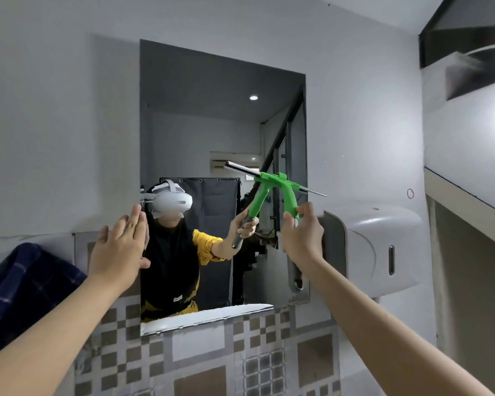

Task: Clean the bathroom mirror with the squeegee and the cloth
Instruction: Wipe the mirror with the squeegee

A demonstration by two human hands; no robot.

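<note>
Head view, left to right: dark blue plaid cloth (26,290) hangs at the far left edge, untouched; left hand (120,247) is flat, fingers together, palm pressed on the mirror's (212,115) left edge. Right hand (302,238) is wrapped around the green squeegee (289,195) handle, blade tilted against the mirror's right side at mid height. White wall dispenser (377,247) sits just beside the mirror's right edge.

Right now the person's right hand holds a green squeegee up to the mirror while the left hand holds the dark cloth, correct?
Not quite. In the head view the left hand is empty, flat against the mirror's edge; the dark cloth hangs left. The right hand does hold the green squeegee.
</note>
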